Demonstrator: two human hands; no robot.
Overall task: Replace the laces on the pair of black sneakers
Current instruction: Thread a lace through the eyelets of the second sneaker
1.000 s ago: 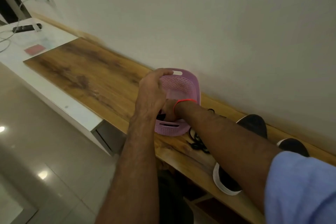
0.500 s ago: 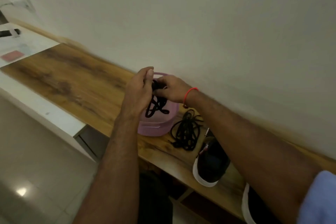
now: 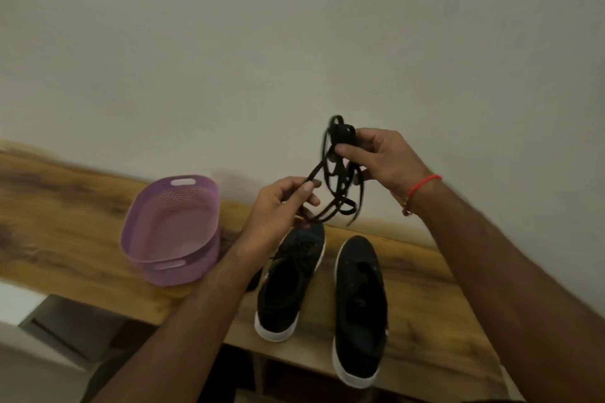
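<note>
Raised off basket (image 3: 170,229), both hands (lace (image 3: 337,173) between) overhang sneakers (image 3: 358,304).

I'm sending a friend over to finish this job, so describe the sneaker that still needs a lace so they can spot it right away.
On the wooden shelf along the wall, right of the purple basket, two black sneakers stand side by side. Take the right-hand sneaker, the one further from the basket. Unlike the left-hand sneaker, which shows lacing across its top, this one appears bare and smooth in front.

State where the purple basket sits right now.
In the head view, the purple basket sits on the wooden shelf, left of the two black sneakers.
</note>
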